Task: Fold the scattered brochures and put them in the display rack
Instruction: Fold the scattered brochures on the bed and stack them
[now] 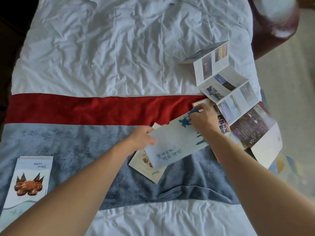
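Head view, both arms outstretched, left hand [142,137] and right hand [202,117] fingers gripping pale blue brochure [173,142] edges

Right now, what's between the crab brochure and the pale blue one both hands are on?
In the head view, only the blue velvet runner and the left forearm crossing it lie between the crab brochure and the pale blue brochure. No other paper there.

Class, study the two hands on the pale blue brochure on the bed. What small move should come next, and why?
Probably lift the pale blue brochure clear of the pile and close it along its crease. Both hands already hold it: the left hand at its left edge, the right hand at its top. It lies over a cream brochure, so folding in place would be awkward. No display rack is in view.
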### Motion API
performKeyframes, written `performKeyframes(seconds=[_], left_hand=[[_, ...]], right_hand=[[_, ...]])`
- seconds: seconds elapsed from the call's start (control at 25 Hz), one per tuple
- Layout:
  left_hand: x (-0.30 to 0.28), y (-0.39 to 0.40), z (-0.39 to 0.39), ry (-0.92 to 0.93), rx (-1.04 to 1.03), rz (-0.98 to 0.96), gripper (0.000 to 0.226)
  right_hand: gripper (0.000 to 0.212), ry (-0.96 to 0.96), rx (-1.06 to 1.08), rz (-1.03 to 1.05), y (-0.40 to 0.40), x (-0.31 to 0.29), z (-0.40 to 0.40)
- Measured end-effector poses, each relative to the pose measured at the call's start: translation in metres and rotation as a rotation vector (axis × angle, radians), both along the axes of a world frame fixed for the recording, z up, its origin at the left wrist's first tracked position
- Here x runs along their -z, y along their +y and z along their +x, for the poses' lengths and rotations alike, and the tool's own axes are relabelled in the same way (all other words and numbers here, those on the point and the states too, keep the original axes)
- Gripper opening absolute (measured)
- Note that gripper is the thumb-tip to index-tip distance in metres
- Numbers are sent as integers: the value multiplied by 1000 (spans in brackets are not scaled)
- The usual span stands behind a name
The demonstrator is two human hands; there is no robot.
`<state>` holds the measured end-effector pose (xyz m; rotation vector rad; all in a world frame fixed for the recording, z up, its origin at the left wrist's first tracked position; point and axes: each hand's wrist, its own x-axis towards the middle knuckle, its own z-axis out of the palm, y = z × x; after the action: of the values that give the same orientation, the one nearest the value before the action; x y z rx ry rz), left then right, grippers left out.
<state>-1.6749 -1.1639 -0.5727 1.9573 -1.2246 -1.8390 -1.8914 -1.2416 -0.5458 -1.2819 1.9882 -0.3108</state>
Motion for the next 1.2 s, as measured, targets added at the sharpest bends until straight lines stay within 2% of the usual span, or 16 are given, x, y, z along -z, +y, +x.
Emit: performKeyframes(seconds=[0.08,0.16,0.24,0.32,0.4,0.44,0.48,0.56,0.64,0.68,0.8,0.88,1.0,1.12,1.2], left_hand=[[2,-7,18,-208,-186,-169,15],[6,-8,32,-308,-224,-225,17],[11,-7,35,-296,-161,-265,23],[10,-5,33,-299,-45,-396,29],[10,1,29,-345,-30,-600,40],[11,3,27,-372,-78,-635,58],[11,5,24,-373,-148,-580,81],[10,10,14,-331,-267,-279,118],[11,15,3,-232,-332,-32,135],[12,17,0,-174,-352,17,139],[13,22,-4,-101,-335,17,134],[13,24,-1,-75,-319,9,126],[11,27,10,33,-331,14,101],[8,34,19,125,-249,38,72],[7,36,21,178,-196,60,66]], right_hand=[[38,-42,-60,-19,14,7,2],[47,-45,-243,-27,32,12,7],[34,34,-483,22,46,17,18],[16,136,-712,184,56,20,33],[6,104,-748,234,66,25,47],[7,19,-663,215,71,27,52],[10,-87,-530,198,76,27,55],[18,-305,-268,168,84,26,60],[29,-459,-160,136,92,27,65],[33,-502,-157,133,96,28,70],[42,-538,-176,110,104,29,82],[37,-534,-178,95,106,28,87],[29,-729,-129,228,105,22,85],[48,-971,106,367,96,23,77],[54,-985,238,422,91,26,75]])
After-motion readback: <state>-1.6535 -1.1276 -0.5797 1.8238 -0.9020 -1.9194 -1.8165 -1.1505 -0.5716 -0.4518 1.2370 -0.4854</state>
